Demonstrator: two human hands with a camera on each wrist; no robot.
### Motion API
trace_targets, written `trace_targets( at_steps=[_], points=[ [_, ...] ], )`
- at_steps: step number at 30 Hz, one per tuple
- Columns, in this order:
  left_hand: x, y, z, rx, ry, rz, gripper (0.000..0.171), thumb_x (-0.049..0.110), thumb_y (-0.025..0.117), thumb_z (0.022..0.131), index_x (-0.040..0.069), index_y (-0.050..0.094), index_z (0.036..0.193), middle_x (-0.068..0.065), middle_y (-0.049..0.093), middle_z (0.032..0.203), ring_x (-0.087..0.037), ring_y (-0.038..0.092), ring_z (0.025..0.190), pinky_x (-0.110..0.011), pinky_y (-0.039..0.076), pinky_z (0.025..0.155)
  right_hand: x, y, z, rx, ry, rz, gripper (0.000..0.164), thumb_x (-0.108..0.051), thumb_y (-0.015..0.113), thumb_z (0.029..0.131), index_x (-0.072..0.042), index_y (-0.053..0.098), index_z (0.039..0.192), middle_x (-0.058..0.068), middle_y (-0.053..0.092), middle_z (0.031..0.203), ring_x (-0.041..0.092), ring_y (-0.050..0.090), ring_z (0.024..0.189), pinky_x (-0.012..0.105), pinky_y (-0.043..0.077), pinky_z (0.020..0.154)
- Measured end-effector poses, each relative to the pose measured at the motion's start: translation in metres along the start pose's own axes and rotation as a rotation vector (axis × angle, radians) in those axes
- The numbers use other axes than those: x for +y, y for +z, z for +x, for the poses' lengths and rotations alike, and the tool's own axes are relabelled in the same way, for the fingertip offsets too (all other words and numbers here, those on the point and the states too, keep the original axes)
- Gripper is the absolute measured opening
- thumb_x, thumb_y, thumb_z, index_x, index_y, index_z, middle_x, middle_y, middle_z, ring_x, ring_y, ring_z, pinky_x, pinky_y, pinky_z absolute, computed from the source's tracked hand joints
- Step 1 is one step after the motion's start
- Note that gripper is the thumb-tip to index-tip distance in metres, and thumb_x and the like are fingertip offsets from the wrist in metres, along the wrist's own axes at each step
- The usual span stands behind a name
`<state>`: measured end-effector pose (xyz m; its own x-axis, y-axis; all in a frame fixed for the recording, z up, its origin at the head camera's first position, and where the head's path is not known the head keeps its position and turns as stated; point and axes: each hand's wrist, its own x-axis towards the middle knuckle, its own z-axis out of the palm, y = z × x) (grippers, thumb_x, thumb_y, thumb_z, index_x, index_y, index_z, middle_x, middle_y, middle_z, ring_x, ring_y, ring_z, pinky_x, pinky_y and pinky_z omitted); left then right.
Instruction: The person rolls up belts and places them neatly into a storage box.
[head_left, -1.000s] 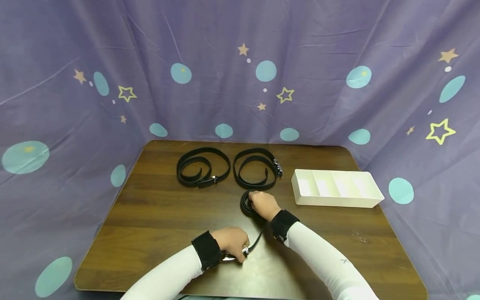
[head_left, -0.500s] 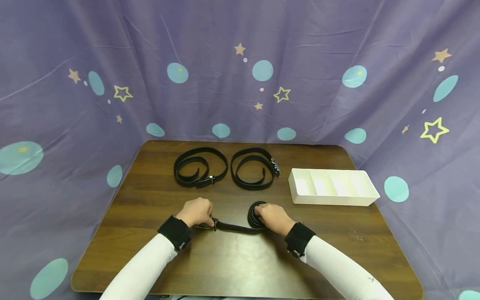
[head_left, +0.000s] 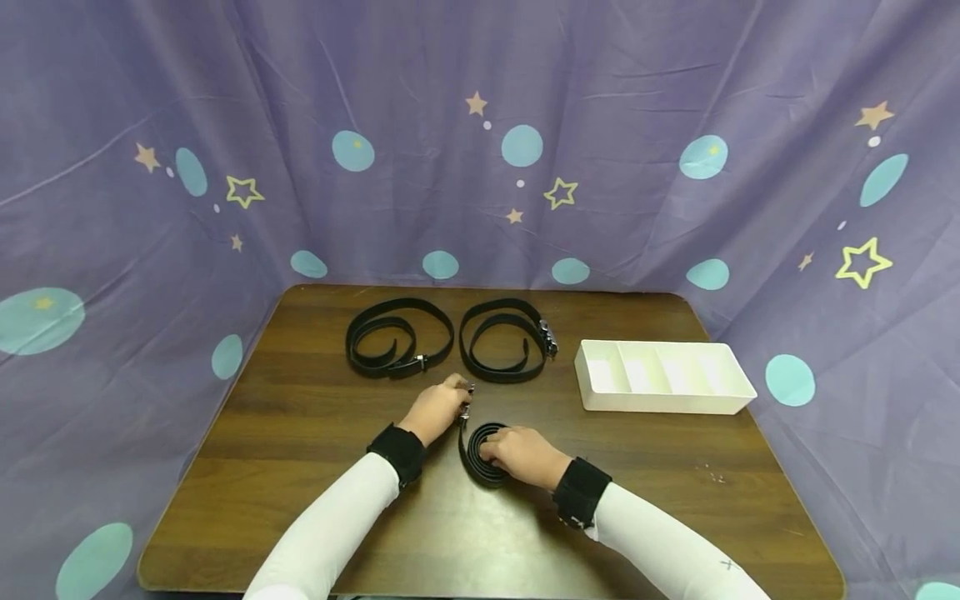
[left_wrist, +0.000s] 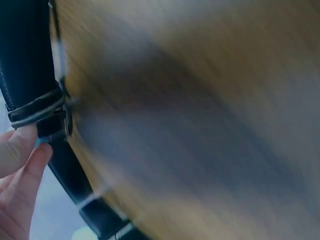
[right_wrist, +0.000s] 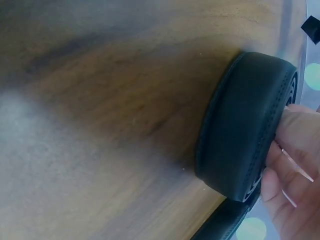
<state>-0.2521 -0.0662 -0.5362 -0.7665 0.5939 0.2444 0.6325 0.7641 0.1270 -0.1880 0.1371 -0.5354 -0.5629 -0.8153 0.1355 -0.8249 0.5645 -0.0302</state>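
Observation:
A black leather belt (head_left: 476, 468) stands on its edge, rolled into a tight coil in front of me, with its metal buckle (head_left: 465, 413) at the far end of a short unrolled strap. My left hand (head_left: 437, 407) pinches the belt by the buckle end; the left wrist view shows thumb and finger at the keeper loop (left_wrist: 37, 109). My right hand (head_left: 528, 456) grips the coil, fingers reaching into its centre. Up close in the right wrist view, the stitched outer turn (right_wrist: 240, 127) shows, with the fingertips partly hidden inside.
Two more black belts, a left one (head_left: 356, 350) and a right one (head_left: 467, 343), lie loosely coiled behind my hands. A white divided tray (head_left: 660, 403) sits to the right on the brown wooden table (head_left: 300, 492). A purple curtain (head_left: 420, 208) surrounds the table.
My left hand swung the buckle end from the near side, out left, then round to the far side of the coil. The right hand brought the coil nearer, and less strap lies unrolled.

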Motion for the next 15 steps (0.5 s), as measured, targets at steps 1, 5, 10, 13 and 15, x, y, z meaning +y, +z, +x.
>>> trace_targets(
  at_steps=[1, 5, 10, 13, 15],
  points=[
    [0.003, 0.002, 0.001, -0.002, 0.0, -0.024, 0.018, 0.005, 0.071, 0.085, 0.012, 0.075, 0.101, -0.004, 0.066, 0.106, -0.017, 0.069, 0.082, -0.027, 0.054, 0.066, 0.0, 0.001, 0.0, -0.003, -0.001, 0.004, 0.01, -0.017, 0.073, 0.081, -0.022, 0.066, 0.085, -0.01, 0.065, 0.086, 0.008, 0.063, 0.083, 0.026, 0.051, 0.072],
    [0.014, 0.008, 0.003, -0.058, -0.013, -0.206, 0.029, 0.005, 0.065, 0.089, 0.01, 0.068, 0.117, -0.004, 0.072, 0.105, -0.018, 0.069, 0.092, -0.03, 0.055, 0.075, 0.002, 0.003, -0.001, 0.001, -0.004, 0.024, 0.01, -0.017, 0.074, 0.081, -0.021, 0.066, 0.086, -0.009, 0.066, 0.088, 0.007, 0.063, 0.085, 0.026, 0.051, 0.072],
    [0.02, 0.011, 0.003, -0.232, 0.004, -0.438, 0.053, 0.021, 0.065, 0.091, 0.007, 0.049, 0.139, -0.006, 0.065, 0.125, -0.017, 0.062, 0.113, -0.031, 0.049, 0.093, 0.004, 0.003, -0.002, 0.001, 0.02, 0.036, 0.011, -0.018, 0.074, 0.082, -0.022, 0.066, 0.088, -0.01, 0.067, 0.09, 0.007, 0.064, 0.089, 0.028, 0.053, 0.074],
    [0.021, 0.012, 0.001, -0.289, 0.031, -0.458, 0.06, 0.023, 0.069, 0.088, 0.008, 0.047, 0.141, -0.007, 0.058, 0.135, -0.019, 0.054, 0.125, -0.034, 0.043, 0.103, 0.005, 0.002, -0.003, -0.006, 0.033, 0.044, 0.01, -0.019, 0.073, 0.084, -0.022, 0.068, 0.091, -0.009, 0.068, 0.093, 0.009, 0.065, 0.092, 0.032, 0.054, 0.078],
    [0.021, 0.013, -0.001, -0.301, 0.038, -0.451, 0.06, 0.025, 0.072, 0.086, 0.01, 0.05, 0.139, -0.005, 0.057, 0.136, -0.019, 0.053, 0.126, -0.034, 0.042, 0.104, 0.005, 0.002, -0.004, 0.001, 0.036, 0.046, 0.011, -0.019, 0.073, 0.084, -0.022, 0.07, 0.094, -0.009, 0.069, 0.094, 0.01, 0.066, 0.094, 0.033, 0.054, 0.08]
  ],
)
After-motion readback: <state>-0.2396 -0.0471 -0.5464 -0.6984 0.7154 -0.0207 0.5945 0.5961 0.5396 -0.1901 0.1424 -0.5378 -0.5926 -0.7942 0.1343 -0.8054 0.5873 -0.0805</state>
